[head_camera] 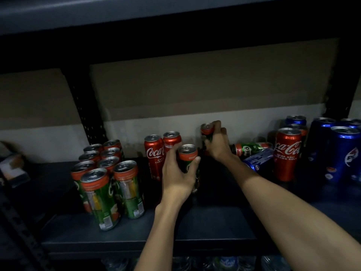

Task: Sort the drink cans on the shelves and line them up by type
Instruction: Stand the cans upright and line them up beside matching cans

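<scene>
My left hand grips an upright green can with an orange-red top at the middle of the dark shelf. Further back, my right hand holds another green can, lifted a little above the shelf. Several matching green cans stand in rows at the left. Two red Coca-Cola cans stand behind my left hand. A green can and a blue can lie on their sides right of my right hand. Another red Coca-Cola can and several blue cans stand at the right.
A perforated black upright rises behind the green rows. The shelf above hangs low overhead. A small box lies at the far left. Water bottles show below the shelf's front edge.
</scene>
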